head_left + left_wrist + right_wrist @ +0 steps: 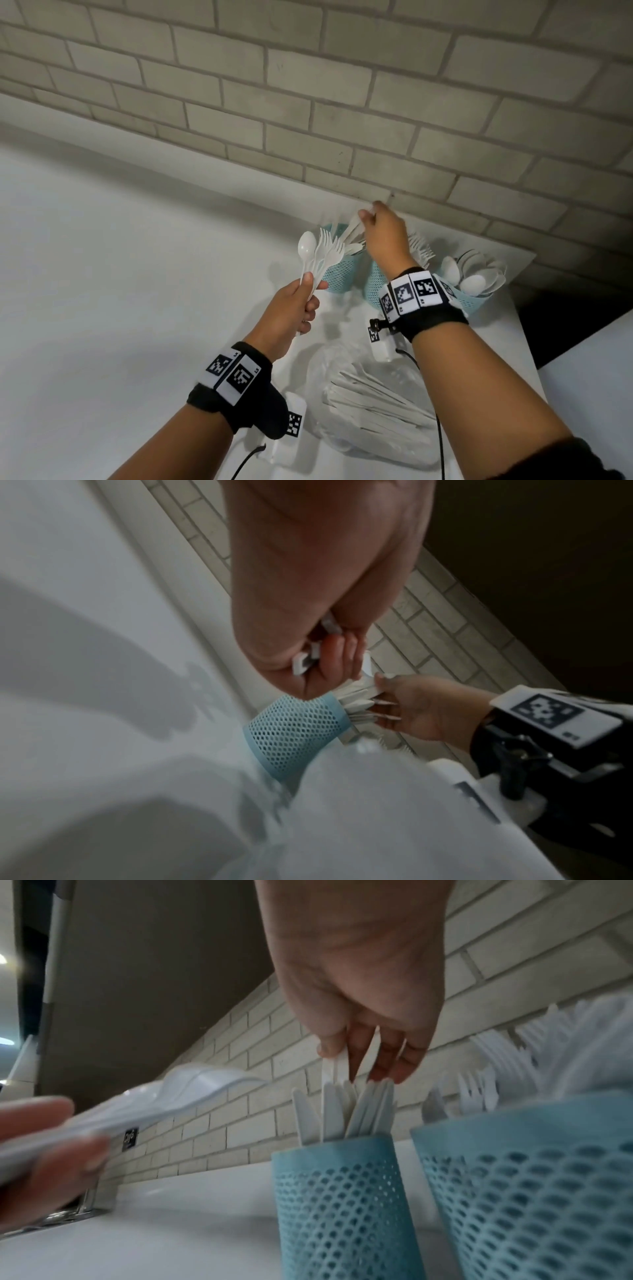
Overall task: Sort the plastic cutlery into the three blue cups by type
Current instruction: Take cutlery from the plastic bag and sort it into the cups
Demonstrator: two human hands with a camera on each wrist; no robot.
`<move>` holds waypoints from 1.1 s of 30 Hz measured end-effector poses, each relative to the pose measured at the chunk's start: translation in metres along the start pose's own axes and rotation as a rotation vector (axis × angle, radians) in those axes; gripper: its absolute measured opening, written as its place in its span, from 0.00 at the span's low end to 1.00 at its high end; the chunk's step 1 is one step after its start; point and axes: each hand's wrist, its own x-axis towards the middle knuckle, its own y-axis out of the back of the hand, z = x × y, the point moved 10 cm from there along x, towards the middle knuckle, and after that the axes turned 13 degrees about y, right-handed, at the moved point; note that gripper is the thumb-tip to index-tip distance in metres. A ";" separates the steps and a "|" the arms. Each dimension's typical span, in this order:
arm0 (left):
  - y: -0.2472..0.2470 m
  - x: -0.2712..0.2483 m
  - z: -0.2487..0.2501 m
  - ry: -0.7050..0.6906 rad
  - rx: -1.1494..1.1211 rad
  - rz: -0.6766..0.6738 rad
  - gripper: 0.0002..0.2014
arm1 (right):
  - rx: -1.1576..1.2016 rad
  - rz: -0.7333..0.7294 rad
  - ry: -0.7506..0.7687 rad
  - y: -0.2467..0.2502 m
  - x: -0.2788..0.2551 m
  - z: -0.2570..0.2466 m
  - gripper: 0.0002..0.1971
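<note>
Three blue mesh cups stand by the brick wall. The left cup holds white knives, the middle cup holds forks, and the right cup holds spoons. My right hand hovers over the left cup and pinches a couple of knives by their upper ends, with their lower ends among the knives in the cup. My left hand grips a bundle of forks and one spoon by the handles, just left of the cups.
A clear plastic bag holding several white cutlery pieces lies on the white counter in front of the cups. The brick wall rises right behind them. To the right, the counter ends at a dark drop.
</note>
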 end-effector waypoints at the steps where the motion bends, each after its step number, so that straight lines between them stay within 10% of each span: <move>1: 0.000 0.000 0.001 -0.002 -0.001 -0.008 0.17 | -0.072 -0.110 -0.014 -0.015 -0.002 0.004 0.16; 5: 0.002 -0.002 0.003 -0.009 -0.007 -0.029 0.16 | -0.260 -0.334 -0.019 -0.034 -0.011 0.005 0.20; 11: -0.012 -0.005 0.004 -0.014 -0.012 -0.105 0.15 | 0.168 0.105 0.074 0.025 -0.029 -0.024 0.14; 16: -0.031 -0.009 0.000 0.002 -0.013 -0.165 0.15 | 0.410 -0.175 -0.089 0.005 -0.071 -0.017 0.20; 26: -0.059 -0.019 -0.021 0.172 0.039 -0.250 0.17 | 0.687 -0.168 -0.243 0.000 -0.113 0.003 0.20; 33: -0.054 -0.020 -0.018 0.151 0.058 -0.206 0.16 | 0.792 0.262 -0.345 0.056 -0.099 0.036 0.18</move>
